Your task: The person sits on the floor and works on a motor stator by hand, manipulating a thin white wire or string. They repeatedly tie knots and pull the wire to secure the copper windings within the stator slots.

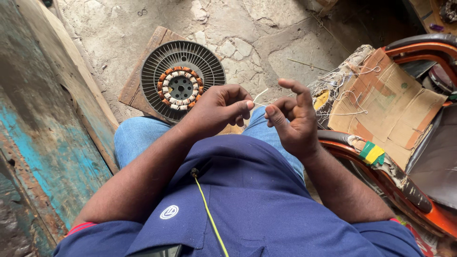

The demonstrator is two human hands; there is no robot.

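A thin pale thread [259,97] is pinched between left hand [216,108] and right hand [293,119]. A wound fan stator [183,76] is seen on the cracked floor [266,43] beyond.

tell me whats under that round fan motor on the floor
The round fan motor lies on a wooden board, which rests on the cracked floor. The board's middle is covered by the motor.

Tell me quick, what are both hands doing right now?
Left hand: pinched shut on a thin white thread.
Right hand: pinching the same thread, index finger raised.
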